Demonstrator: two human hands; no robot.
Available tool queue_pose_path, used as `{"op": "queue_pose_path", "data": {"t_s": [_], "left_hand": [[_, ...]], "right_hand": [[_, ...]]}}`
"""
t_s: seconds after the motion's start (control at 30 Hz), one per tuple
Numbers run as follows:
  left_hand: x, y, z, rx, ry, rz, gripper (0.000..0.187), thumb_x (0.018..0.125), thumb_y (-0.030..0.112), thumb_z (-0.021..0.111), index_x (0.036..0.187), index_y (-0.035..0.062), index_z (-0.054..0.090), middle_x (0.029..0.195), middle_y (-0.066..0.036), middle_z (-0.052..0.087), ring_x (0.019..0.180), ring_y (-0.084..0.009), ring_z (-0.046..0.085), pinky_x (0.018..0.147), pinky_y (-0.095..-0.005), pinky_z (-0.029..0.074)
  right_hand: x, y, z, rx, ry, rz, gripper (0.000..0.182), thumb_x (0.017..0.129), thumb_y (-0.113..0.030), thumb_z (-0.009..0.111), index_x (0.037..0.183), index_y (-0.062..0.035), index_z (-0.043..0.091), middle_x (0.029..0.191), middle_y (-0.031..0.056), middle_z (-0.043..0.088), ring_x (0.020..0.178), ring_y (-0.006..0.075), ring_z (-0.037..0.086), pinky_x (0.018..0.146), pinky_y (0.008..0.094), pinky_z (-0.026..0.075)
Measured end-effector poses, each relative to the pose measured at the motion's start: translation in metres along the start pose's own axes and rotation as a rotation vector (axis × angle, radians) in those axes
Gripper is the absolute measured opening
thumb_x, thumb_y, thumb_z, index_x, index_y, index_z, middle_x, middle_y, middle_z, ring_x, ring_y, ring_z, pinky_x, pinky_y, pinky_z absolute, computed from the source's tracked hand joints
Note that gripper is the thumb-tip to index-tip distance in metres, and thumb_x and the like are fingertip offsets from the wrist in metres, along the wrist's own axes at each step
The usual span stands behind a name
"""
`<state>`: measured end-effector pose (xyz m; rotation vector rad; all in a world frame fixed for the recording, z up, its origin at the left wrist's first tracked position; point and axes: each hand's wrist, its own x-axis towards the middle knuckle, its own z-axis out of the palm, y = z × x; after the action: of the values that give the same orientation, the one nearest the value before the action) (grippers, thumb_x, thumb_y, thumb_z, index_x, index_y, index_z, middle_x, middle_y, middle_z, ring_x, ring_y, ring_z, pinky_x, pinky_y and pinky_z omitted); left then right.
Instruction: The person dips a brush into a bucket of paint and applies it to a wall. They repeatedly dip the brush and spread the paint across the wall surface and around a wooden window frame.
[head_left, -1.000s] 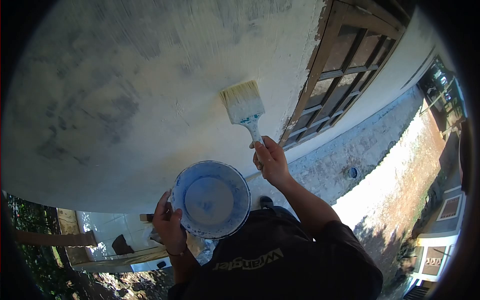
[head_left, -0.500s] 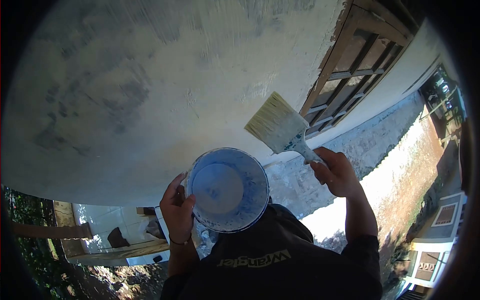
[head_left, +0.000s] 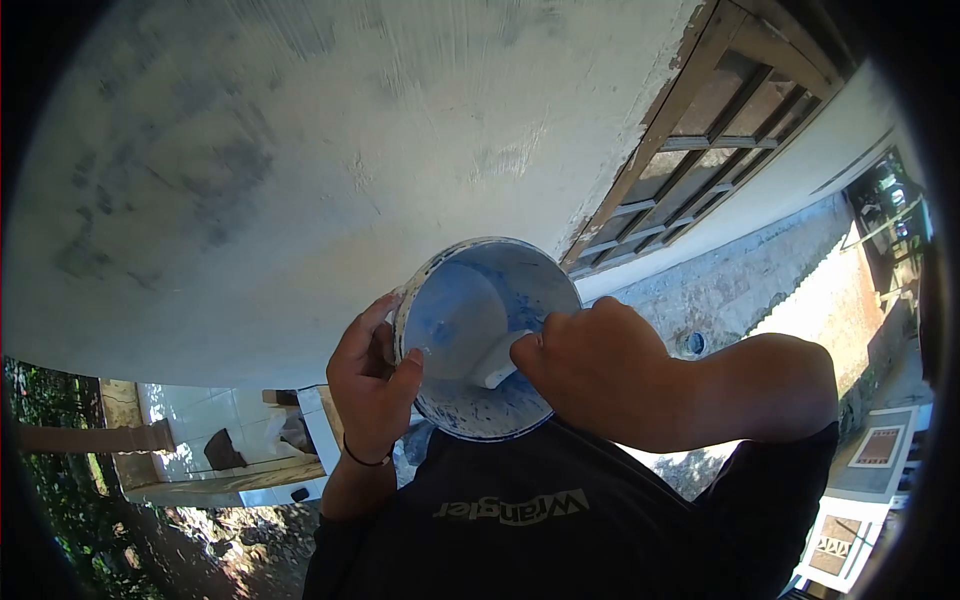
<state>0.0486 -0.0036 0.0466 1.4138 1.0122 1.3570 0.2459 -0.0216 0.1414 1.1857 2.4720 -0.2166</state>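
Note:
A round paint bucket (head_left: 548, 285), its inside smeared white and blue, is tilted in front of my chest. My left hand (head_left: 375, 370) grips it at the left side, thumb over the rim and fingers around the outside. Whitish paint (head_left: 450, 305) shows at the bottom. My right hand (head_left: 600, 360) is over the right part of the rim, closed around a wide paintbrush (head_left: 497, 362). The brush reaches down into the bucket; its pale handle end shows, and the bristles cannot be made out.
A patchy white wall (head_left: 300, 190) rises close ahead, with a brown wooden window (head_left: 715, 140) at its right. On the grey ground strip sits a small blue-rimmed container (head_left: 695, 343). A tiled ledge (head_left: 215, 410) lies at the lower left.
My right hand has brought the paintbrush from in front of the wall down and left into the bucket. The bucket and my left hand have shifted up and slightly right in view.

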Motion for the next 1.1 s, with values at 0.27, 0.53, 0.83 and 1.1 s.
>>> {"op": "queue_pose_path", "data": {"t_s": [0.27,0.53,0.83,1.1], "left_hand": [[-0.001,-0.007,0.012,0.034,-0.029,0.05,0.047,0.069,-0.01,0.051,0.115,-0.01,0.045,0.104,-0.017,0.055,0.096,-0.0181,0.055,0.086,-0.0282,0.044],[0.005,-0.01,0.015,0.01,0.059,0.04,0.047,0.07,-0.009,0.052,0.116,-0.009,0.046,0.087,-0.009,0.055,0.079,-0.0095,0.052,0.072,-0.0209,0.043],[0.007,-0.042,-0.004,0.044,0.339,-0.015,0.044,0.071,-0.006,0.052,0.115,-0.0048,0.051,0.068,0.003,0.039,0.055,-0.0014,0.036,0.05,-0.0156,0.028],[-0.015,-0.043,-0.024,0.231,0.511,-0.091,0.043,0.071,-0.005,0.051,0.114,-0.0043,0.051,0.068,0.003,0.038,0.057,-0.0022,0.036,0.052,-0.016,0.031]], "right_hand": [[0.02,0.004,0.021,-0.222,-0.036,-0.048,0.015,0.074,-0.014,0.061,0.087,-0.0068,0.062,0.077,0.0046,0.063,0.075,0.0175,0.062,0.055,0.0286,0.046],[-0.006,0.052,0.014,0.113,0.116,0.12,0.017,0.081,-0.024,0.059,0.086,-0.0082,0.059,0.062,0.0072,0.06,0.064,0.0204,0.062,0.054,0.0337,0.046],[-0.017,0.096,0.098,1.6,0.507,0.168,0.018,0.088,-0.02,0.053,0.084,-0.0029,0.054,0.059,-0.0031,0.044,0.051,0.0051,0.037,0.048,0.0213,0.032],[0.075,0.035,0.15,1.882,1.113,0.165,0.018,0.093,-0.022,0.044,0.092,-0.0048,0.048,0.059,-0.0018,0.042,0.049,0.0034,0.035,0.044,0.0183,0.029]]}}
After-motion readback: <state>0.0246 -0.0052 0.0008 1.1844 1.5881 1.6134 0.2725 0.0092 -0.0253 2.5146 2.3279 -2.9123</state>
